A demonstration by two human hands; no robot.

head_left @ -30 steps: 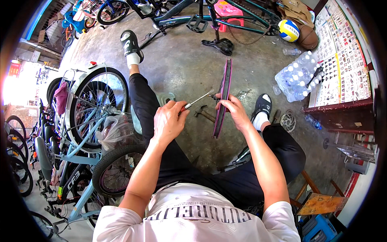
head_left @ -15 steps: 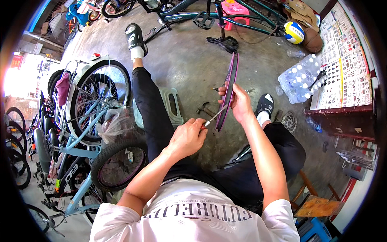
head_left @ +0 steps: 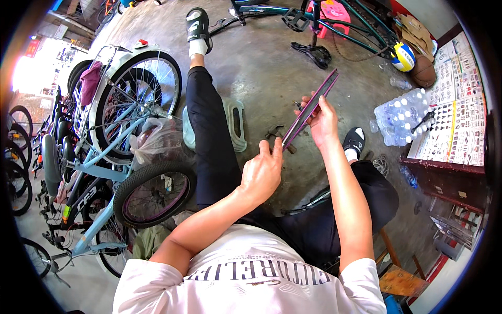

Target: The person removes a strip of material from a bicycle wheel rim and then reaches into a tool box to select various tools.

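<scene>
I see a purple bicycle rim [head_left: 312, 107] held edge-on above the concrete floor [head_left: 261, 63], slanting from near left up to far right in front of the seated person's knees. My right hand [head_left: 324, 121] has its fingers closed around the rim's middle, and my left hand [head_left: 262, 172] pinches its near end, though I cannot tell whether a small tool sits in that pinch. A light-blue bicycle [head_left: 104, 157] stands at left, a pack of water bottles [head_left: 400, 115] at right.
</scene>
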